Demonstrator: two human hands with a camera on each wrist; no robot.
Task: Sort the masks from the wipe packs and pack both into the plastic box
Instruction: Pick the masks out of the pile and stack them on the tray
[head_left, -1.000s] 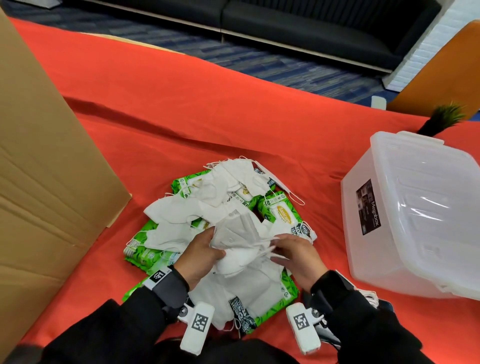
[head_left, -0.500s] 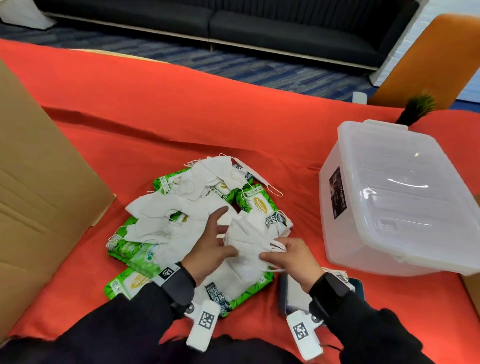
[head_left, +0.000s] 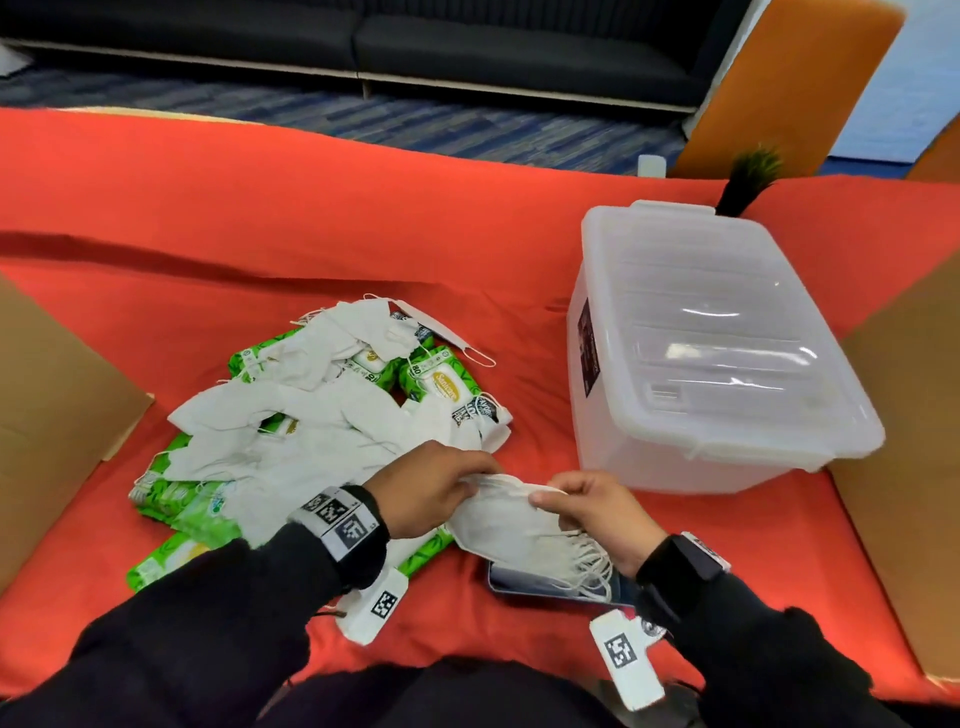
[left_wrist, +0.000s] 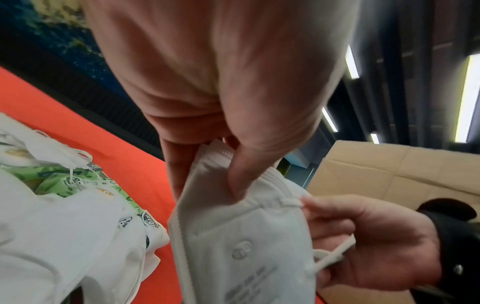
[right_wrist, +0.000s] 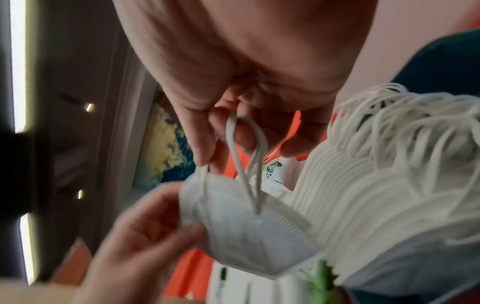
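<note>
moved: folded white fabric mask (head_left: 506, 488), carried off the heap onto the sorted stack of white masks (head_left: 524, 535); left hand (head_left: 431, 493) and right hand (head_left: 597, 512) both pinching it. clear lidded plastic box (head_left: 717, 353) unopened.

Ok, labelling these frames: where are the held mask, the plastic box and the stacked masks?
held mask (left_wrist: 241, 242), left wrist view, its flat front panel.
plastic box (head_left: 722, 338), head view, its closed lid.
stacked masks (head_left: 519, 535), head view, top mask's panel.

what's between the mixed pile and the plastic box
In the head view, only bare red cloth lies between the pile of masks and wipe packs and the plastic box; its lid is on.
</note>
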